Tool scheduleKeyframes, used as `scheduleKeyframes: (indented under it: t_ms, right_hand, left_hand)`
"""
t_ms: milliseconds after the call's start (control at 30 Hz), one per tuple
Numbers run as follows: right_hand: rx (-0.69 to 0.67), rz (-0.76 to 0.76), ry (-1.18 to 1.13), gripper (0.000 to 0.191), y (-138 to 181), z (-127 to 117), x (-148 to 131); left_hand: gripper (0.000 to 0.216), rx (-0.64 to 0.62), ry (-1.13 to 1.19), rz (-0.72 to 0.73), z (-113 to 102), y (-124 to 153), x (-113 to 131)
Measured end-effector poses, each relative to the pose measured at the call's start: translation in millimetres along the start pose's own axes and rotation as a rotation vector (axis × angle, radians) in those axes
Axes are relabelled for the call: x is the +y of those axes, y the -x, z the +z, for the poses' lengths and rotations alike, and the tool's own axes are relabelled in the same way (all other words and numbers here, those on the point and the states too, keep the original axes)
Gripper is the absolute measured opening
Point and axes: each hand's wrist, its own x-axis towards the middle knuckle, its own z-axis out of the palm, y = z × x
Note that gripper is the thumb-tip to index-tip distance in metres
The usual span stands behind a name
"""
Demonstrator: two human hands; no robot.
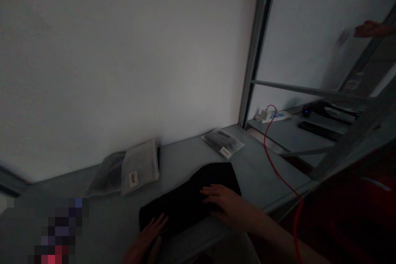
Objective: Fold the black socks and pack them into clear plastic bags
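Observation:
A piece of black cloth (188,198), perhaps a folded garment, lies across the front of the grey shelf (176,156). My left hand (147,239) rests at its left end with the fingers stretched out. On the cloth's right half my right hand (225,208) lies with fingers spread. Neither hand grips anything that I can see. Behind the cloth sits a translucent bag (140,169) with a white label, leaning over another bag (108,173) with something dark inside. A flatter labelled bag (222,142) lies near the wall.
A red cable (272,161) runs from a white power strip (274,116) down past my right arm. Metal uprights (255,49) divide off a second shelf holding dark items (320,131). Another person's hand (368,29) shows at the upper right. A pixelated patch covers the lower left.

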Motion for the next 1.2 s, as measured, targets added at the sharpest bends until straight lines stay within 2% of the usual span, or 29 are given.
scheduleKeyframes:
  t_ms: [100,200,267,400,500,600,700,800,867,933,967,1033,1100,1200]
  right_hand:
    - [0.15,0.108,0.007,0.029,-4,4,4]
    - [0.236,0.191,0.114,0.013,-12,8,3]
    - [0.285,0.219,0.177,0.013,-17,12,1]
    - [0.397,0.241,0.212,0.007,-25,21,-3]
    - [0.467,0.228,0.189,0.025,-25,26,-3]
    - [0.552,0.119,0.221,0.038,-11,22,-2]
    - [0.573,0.045,0.24,0.039,19,8,0]
    - [0.412,0.036,0.202,0.054,54,-9,9]
    - [0.305,0.024,0.15,0.065,69,-15,20]
    - [0.278,0.04,0.105,0.071,74,-14,34]
    - [0.281,0.052,0.089,0.071,73,-13,40]
    - [0.285,0.079,0.068,0.066,68,-11,48]
    - [0.295,0.124,0.055,0.057,63,-13,50]
    - [0.334,0.235,0.044,0.036,57,-22,43]
  left_hand:
    - [0.033,0.002,0.098,-0.254,-5,-9,15]
    - [0.031,0.015,0.191,-0.479,-4,-17,22]
    - [0.031,0.041,0.235,-0.606,-1,-21,23]
    - [0.039,0.089,0.18,-0.754,4,-25,24]
    - [0.046,0.082,0.081,-0.798,9,-25,24]
    - [0.05,0.123,0.019,-0.733,16,-21,18]
    - [0.049,0.227,-0.049,-0.534,23,-14,10]
    - [0.043,0.319,-0.223,-0.397,24,-15,13]
    - [0.038,0.401,-0.358,-0.345,26,-24,28]
    - [0.031,0.451,-0.356,-0.216,33,-38,51]
    - [0.027,0.438,-0.283,-0.113,39,-47,65]
    - [0.023,0.296,-0.124,0.033,53,-64,90]
    - [0.025,0.182,-0.024,0.019,66,-78,107]
    - [0.027,0.073,0.104,-0.065,80,-89,113]
